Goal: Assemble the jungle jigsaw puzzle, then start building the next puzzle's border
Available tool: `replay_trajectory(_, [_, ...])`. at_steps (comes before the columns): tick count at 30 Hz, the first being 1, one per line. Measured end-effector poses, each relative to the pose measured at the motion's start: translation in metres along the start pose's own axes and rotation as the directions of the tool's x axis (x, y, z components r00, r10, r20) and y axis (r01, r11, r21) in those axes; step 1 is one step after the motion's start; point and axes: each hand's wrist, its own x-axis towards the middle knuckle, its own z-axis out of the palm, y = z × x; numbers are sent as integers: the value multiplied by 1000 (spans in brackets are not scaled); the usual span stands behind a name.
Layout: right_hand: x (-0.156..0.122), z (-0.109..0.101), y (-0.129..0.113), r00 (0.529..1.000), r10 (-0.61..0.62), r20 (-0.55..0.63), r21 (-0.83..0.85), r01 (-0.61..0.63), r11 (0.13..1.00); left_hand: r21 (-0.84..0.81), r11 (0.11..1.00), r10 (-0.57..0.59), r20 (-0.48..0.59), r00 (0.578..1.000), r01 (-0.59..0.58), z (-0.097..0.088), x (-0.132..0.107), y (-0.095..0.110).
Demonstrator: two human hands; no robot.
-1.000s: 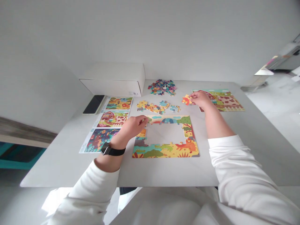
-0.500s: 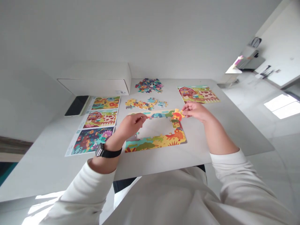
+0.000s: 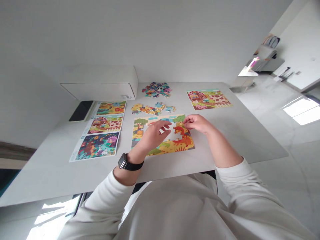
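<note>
Lion puzzle piece point(image 3: 178, 130) is lying inside the right part of the partly filled animal puzzle point(image 3: 183, 147), beside its inner right edge. My right hand point(image 3: 199, 123) is bringing thumb and fingertips nearly together at that piece's edge; I cannot tell whether they are gripping it. My left hand point(image 3: 155, 134) is curving half open over the puzzle's gap, thumb apart from fingers, with nothing visible between them. Loose yellow and blue pieces point(image 3: 149, 110) are lying just beyond the puzzle, and a darker pile point(image 3: 156, 90) is sitting behind those. Farther right, a farm puzzle point(image 3: 209, 99) is resting flat. To the left, a picture sheet point(image 3: 97, 146) is lying near a phone point(image 3: 81, 110) and a white box point(image 3: 100, 90).
</note>
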Motion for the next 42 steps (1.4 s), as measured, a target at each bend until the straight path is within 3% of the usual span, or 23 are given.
replay_trajectory(5, [2,9,7,998,8,56,-53,-5,999,138,987,75,90,993,-87,6,-4,-12])
replay_trajectory(14, [8,15,15,995,51,87,-154,-37,987,186,957,184,197,963,-221,14,-8,-12])
replay_trajectory(20, [10,18,20,997,2,77,-277,20,961,275,931,166,267,949,-240,21,-11,-14])
replay_trajectory(27, [7,21,23,988,-142,60,-477,153,866,322,908,165,315,935,-269,23,-10,-16])
replay_trajectory(36, [2,26,13,966,-236,106,-706,240,666,362,886,151,362,920,-288,21,-10,-14])
replay_trajectory(42, [0,15,12,988,-142,58,-610,148,779,349,890,159,366,917,-293,20,-11,-14])
